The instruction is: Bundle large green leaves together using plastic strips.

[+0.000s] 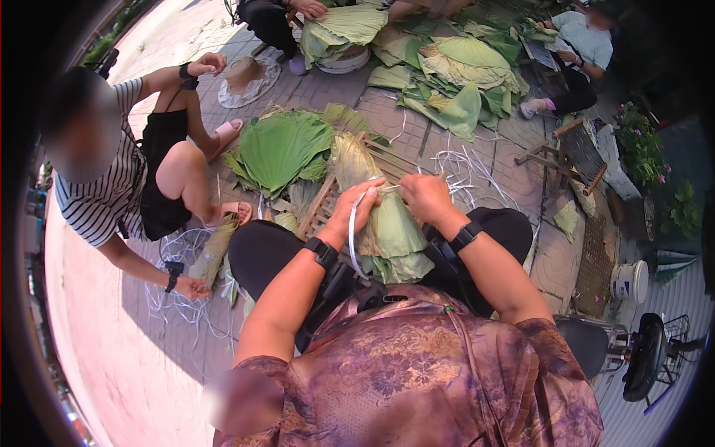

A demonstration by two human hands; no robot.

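Note:
A rolled bundle of large pale green and yellowed leaves (pixel 391 232) lies across my lap, its narrower brown-yellow end pointing away from me. My left hand (pixel 360 205) is closed at the bundle's left side, pinching a white tie strip (pixel 352 242) whose loose end curls down toward my waist. At the right side of the bundle, my right hand (pixel 427 198) is closed in a pinch by the strip's other end, which its fingers partly hide. The strip seems to pass round the bundle's middle between the two hands.
Under the bundle is a slatted wooden rack (pixel 320 205). A stack of green leaves (pixel 287 149) sits to its left, beside a seated person in stripes. White strips (pixel 465 171) lie on the paving at right. A larger leaf heap (pixel 465 74) and more people are farther off.

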